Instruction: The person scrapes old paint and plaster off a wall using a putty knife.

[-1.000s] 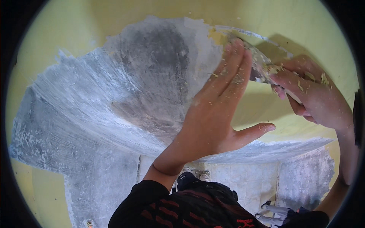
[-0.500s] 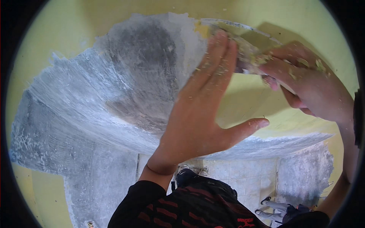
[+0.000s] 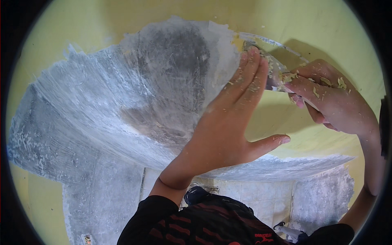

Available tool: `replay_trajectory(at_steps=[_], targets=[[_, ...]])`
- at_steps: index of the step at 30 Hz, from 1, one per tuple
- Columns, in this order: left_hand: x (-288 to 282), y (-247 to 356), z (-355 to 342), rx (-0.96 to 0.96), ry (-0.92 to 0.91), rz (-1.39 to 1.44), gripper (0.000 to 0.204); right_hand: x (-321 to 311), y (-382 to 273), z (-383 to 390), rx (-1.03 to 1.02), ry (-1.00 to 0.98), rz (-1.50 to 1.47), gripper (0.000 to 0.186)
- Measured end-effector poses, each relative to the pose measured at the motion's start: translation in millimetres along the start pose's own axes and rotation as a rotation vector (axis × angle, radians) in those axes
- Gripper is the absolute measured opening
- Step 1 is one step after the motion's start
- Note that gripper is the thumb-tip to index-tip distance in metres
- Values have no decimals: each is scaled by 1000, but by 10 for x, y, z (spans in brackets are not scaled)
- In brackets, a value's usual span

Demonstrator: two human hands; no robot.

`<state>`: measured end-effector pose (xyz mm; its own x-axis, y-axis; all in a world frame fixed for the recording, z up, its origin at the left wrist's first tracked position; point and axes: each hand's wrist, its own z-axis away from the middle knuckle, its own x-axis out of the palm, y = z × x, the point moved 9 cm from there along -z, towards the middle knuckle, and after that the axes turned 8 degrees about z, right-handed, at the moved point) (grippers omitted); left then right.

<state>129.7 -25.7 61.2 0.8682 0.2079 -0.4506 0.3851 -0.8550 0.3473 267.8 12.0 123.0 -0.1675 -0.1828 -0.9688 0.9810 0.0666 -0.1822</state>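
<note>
My right hand is wrapped round the handle of a scraper, whose broad metal blade rests against the yellow painted wall. Paint flakes stick to the blade and to the back of this hand. My left hand lies over the blade with fingers stretched out and thumb spread, its fingertips pressing near the blade's left end. Yellow crumbs cover those fingers too. Just left of the blade, the paint ends in a ragged edge beside a bare grey patch. My fingers hide part of the scraping edge.
Bare grey wall spreads left and downward, with yellow paint round its rim. Below is a tiled floor, and at the lower right another person's leg and shoe show. A small object sits at the bottom left.
The view has shifted, so wall and hands appear slightly lower and farther right. Both hands keep the same hold at the scraper, and more flakes lie on the blade.
</note>
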Motion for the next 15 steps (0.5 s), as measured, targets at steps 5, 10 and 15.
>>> replay_trajectory(at_steps=[5, 10, 15], targets=[[33, -22, -3, 38, 44, -65, 107, -28, -22, -55, -206, 153, 121, 23], [-70, -80, 10, -31, 103, -121, 111, -33, -160, 48, -484, 317, 451, 35], [-24, -72, -3, -43, 33, -89, 112, 80, -323, 141, -752, 444, 723, 45]])
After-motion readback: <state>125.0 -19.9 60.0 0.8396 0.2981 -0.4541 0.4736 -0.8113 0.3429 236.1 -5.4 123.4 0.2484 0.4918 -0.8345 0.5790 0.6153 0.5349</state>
